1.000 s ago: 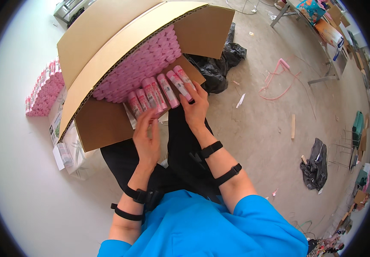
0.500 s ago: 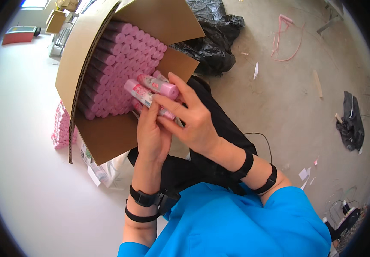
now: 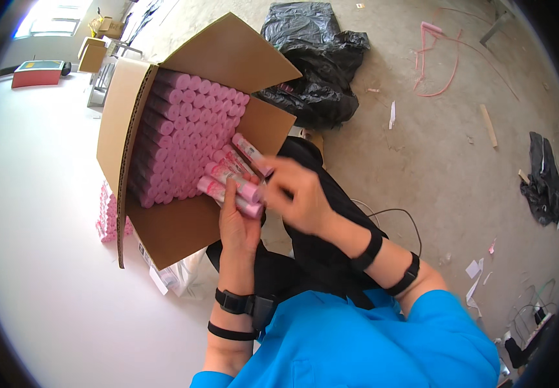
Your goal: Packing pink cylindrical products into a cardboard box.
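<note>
Several slim clear tubes with pink ends (image 3: 230, 196) and red-pink printing rest in my left hand (image 3: 239, 226). Its thumb lies over them and the fingers curl beneath. Another printed tube (image 3: 248, 150) slants apart from that bunch, its lower end close to my right hand (image 3: 299, 197). That hand is bent beside the pink ends and smeared by motion, so its fingertips are unclear. Just beyond, an open cardboard box (image 3: 176, 236) lies tilted with its mouth toward me, packed with stacked rows of the same pink-ended tubes (image 3: 195, 129).
More pink tubes (image 3: 106, 216) stand on the white surface (image 3: 53, 258) left of the box, near a clear plastic bag (image 3: 186, 275). Black plastic sheeting (image 3: 312, 71) lies on the floor behind. Pink strapping (image 3: 435, 61), a wooden strip (image 3: 488, 126) and paper scraps (image 3: 473, 270) are scattered to the right.
My right hand has come away from the bunch in my left hand and shifted slightly right and down. The tubes in the left hand sit lower and are spread apart; the view has shifted too.
</note>
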{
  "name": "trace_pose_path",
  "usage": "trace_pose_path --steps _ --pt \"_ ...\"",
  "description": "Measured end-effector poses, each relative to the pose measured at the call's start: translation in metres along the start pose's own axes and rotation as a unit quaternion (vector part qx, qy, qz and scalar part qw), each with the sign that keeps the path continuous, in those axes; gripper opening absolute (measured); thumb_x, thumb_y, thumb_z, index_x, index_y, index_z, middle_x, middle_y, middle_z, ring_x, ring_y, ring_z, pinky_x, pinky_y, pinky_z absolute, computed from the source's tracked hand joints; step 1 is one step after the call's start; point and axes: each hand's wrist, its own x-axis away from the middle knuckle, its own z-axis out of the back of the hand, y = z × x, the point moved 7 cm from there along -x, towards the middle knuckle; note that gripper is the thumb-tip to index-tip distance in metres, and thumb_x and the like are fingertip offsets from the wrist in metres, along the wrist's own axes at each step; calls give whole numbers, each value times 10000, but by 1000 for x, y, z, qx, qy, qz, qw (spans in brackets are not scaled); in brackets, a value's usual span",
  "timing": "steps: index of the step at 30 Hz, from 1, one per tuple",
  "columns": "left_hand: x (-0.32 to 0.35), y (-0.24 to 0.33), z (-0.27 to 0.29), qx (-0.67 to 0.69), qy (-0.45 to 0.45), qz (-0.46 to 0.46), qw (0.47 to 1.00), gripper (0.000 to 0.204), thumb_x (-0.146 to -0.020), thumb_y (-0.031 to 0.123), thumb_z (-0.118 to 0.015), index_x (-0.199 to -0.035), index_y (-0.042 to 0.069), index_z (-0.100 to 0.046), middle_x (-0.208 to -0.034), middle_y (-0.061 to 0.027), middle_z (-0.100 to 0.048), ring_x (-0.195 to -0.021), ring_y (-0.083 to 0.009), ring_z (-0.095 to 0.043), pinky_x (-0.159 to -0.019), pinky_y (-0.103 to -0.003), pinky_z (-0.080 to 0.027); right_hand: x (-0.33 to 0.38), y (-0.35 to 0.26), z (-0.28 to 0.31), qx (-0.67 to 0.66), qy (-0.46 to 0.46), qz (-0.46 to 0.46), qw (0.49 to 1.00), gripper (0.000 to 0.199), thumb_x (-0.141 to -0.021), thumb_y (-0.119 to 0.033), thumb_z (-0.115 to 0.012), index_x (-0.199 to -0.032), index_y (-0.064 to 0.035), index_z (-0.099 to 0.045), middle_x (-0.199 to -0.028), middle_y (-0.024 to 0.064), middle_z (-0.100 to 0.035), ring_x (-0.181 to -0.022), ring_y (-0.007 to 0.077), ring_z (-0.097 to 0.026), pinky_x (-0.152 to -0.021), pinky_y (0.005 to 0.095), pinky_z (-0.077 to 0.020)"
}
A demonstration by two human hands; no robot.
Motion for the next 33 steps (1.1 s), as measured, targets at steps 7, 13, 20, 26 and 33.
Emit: trace_pose_path --steps 7,13,20,26,33 --pt "14 -5 41 -64 52 -13 997 409 -987 261 -573 -1284 -1 -471 -1159 -138 -620 -1040 -231 -632 -883 -371 -525 -72 146 -32 32 67 -159 984 585 -835 -61 -599 -1389 -33 -415 -1147 249 -624 -1003 325 -648 -830 371 -509" --pt "43 -32 53 -104 91 31 990 422 -969 288 -603 -1261 9 -479 -1104 -139 -633 -1006 -240 -640 -902 -371 -518 -91 155 -65 46 57 -174 982 713 -788 -4 -555 -1466 -48 -339 -1043 260 -629 -877 377 -651 -806 376 -498" --pt "47 -42 60 -108 84 52 989 420 -961 278 -619 -1250 3 -488 -1133 -155 -630 -1021 -248 -640 -902 -369 -520 -90 136 -70 35 36 -143 988 711 -788 32 -474 -1476 -77 -327 -1352 244 -511 -1106 443 -567 -930 465 -467" --pt "47 -44 58 -105 65 49 991 400 -954 271 -631 -1226 6 -505 -1117 -154 -640 -1011 -255 -648 -907 -373 -525 -104 110 -78 111 56 -42 991 730 -775 74 -472 -1473 -89 -331 -1524 133 -346 -1128 411 -565 -919 438 -503" --pt "51 -50 60 -108 73 57 990 366 -953 253 -632 -1205 11 -523 -1097 -137 -650 -1006 -245 -651 -926 -371 -517 -105 89 -76 96 42 -58 993 688 -830 74 -462 -1483 -86 -318 -1488 195 -380 -1237 385 -505 -984 413 -463"
